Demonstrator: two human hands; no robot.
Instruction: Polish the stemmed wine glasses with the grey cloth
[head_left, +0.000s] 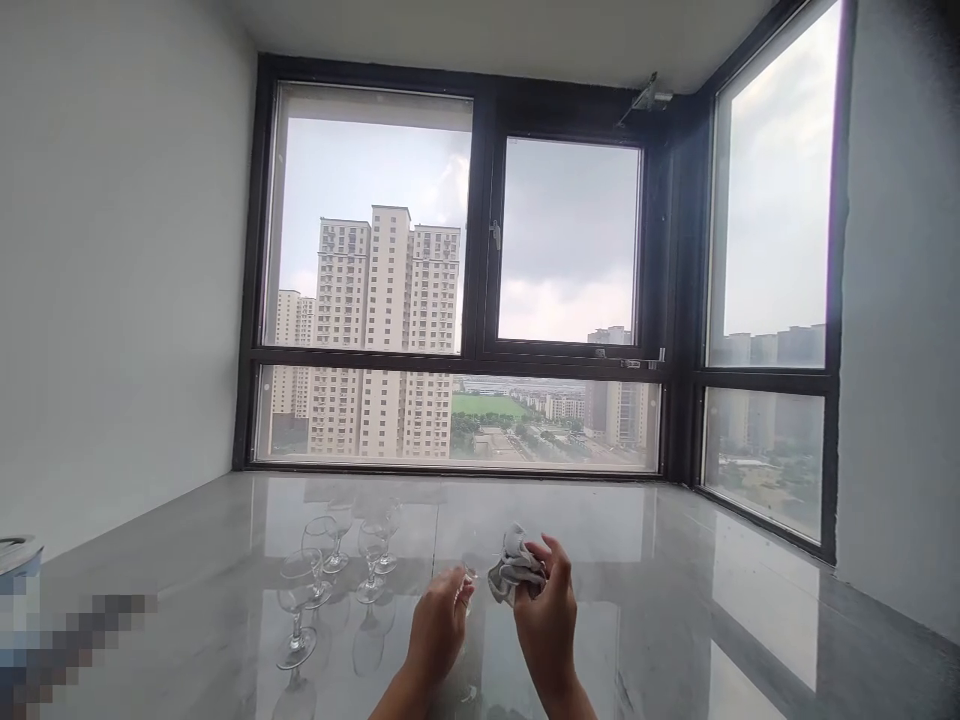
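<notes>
The left hand (439,625) grips what looks like a clear glass (470,574), the right hand (547,620) holds a bunched gray cloth (513,562) near it over the shiny ledge (637,670), so wiping seems underway and the next move needs a gentle, steady hold.

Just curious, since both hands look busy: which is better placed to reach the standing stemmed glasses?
Probably the left hand: the stemmed glasses stand nearer it, on its side, though it seems to hold a clear object. The right hand is farther and holds a cloth.
</notes>
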